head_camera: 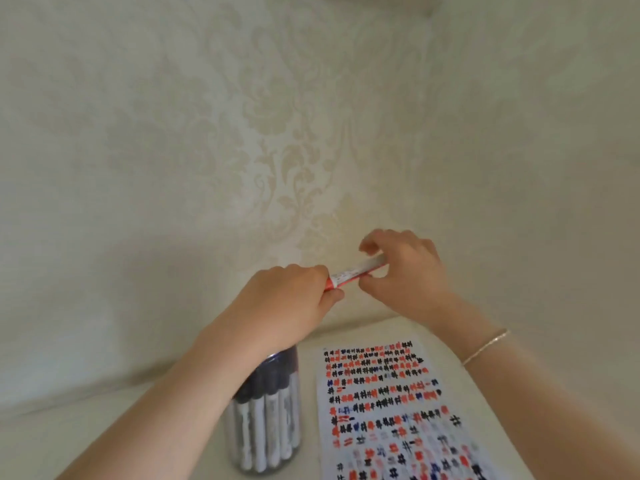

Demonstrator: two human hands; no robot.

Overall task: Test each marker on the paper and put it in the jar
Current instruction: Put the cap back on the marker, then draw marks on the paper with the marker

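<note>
Marker [353, 271], label print unreadable, gripped by left hand [294, 299] and right hand [405, 271] above paper [391, 410].

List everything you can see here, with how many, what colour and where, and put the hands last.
marker: one, white barrel with red end, held in the air between both hands
jar: one, clear, on the table left of the paper, partly behind the left forearm
markers in jar: several, white with dark caps, upright
paper: one, white with rows of black, red and blue marks, on the table
bracelet: one, thin, pale, right wrist
left hand: grips the red end
right hand: holds the white barrel
</note>
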